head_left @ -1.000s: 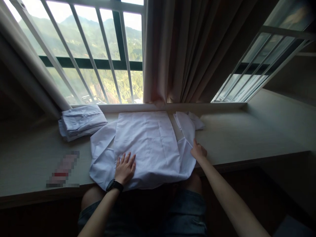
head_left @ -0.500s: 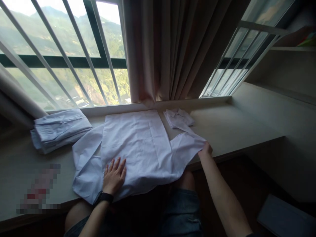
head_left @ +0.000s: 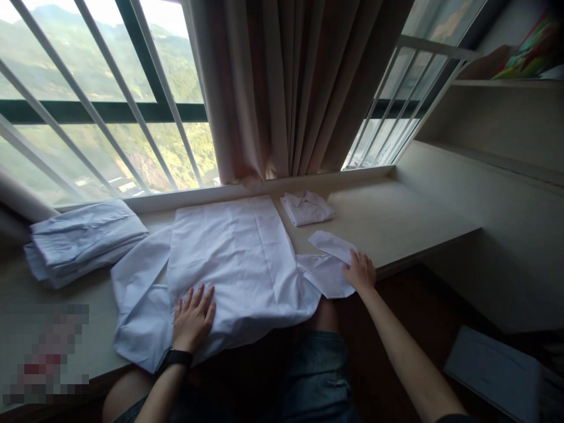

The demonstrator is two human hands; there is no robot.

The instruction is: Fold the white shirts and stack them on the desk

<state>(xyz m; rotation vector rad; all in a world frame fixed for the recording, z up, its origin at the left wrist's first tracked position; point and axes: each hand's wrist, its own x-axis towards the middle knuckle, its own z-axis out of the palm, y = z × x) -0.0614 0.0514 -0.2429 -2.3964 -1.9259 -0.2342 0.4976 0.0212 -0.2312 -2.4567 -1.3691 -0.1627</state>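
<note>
A white long-sleeved shirt (head_left: pixel 233 258) lies spread out, its near edge hanging over the front of the counter. My left hand (head_left: pixel 194 317), with a dark band on the wrist, rests flat on the shirt's lower left part, fingers spread. To the right, my right hand (head_left: pixel 361 271) grips the shirt's right sleeve (head_left: pixel 328 273), with its end bent back toward the window. The left sleeve (head_left: pixel 143 311) lies folded on itself beside the body of the shirt.
A stack of folded white clothes (head_left: pixel 88 235) sits at the left. One small folded white shirt (head_left: pixel 308 207) lies behind the right sleeve. Barred windows and a curtain (head_left: pixel 273 88) stand along the back of the counter (head_left: pixel 396 217). A pale flat box-like object (head_left: pixel 493 367) is at lower right.
My right hand has moved the right sleeve nearer the shirt's body, and the sleeve's end has come away from the small folded shirt. My left hand stays flat; the view has shifted right.
</note>
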